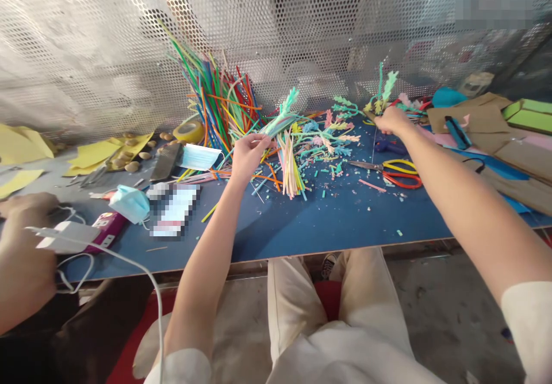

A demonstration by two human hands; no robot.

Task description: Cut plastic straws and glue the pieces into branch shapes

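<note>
My left hand (250,153) is closed in a pinch on pale green pipe-cleaner sprigs (282,116), whose leafy tips point up and away. Thin wire shows below that hand. Farther right, my right hand (393,121) has its fingers closed around a green-and-yellow pipe-cleaner sprig (388,87); a fine wire hangs beneath it. Between the hands lie a bundle of pink and yellow pipe cleaners (291,168) and several finished-looking pastel sprigs (330,134). Scissors (399,172) with red and yellow handles rest below my right hand.
Coloured pipe cleaners (219,105) lean against the perforated metal panel (310,33). Yellow tape (188,131), face masks (202,157) and a phone (176,208) are at left. Another person's hand (26,208) is near a white charger (69,236). Cardboard (526,157) covers the right.
</note>
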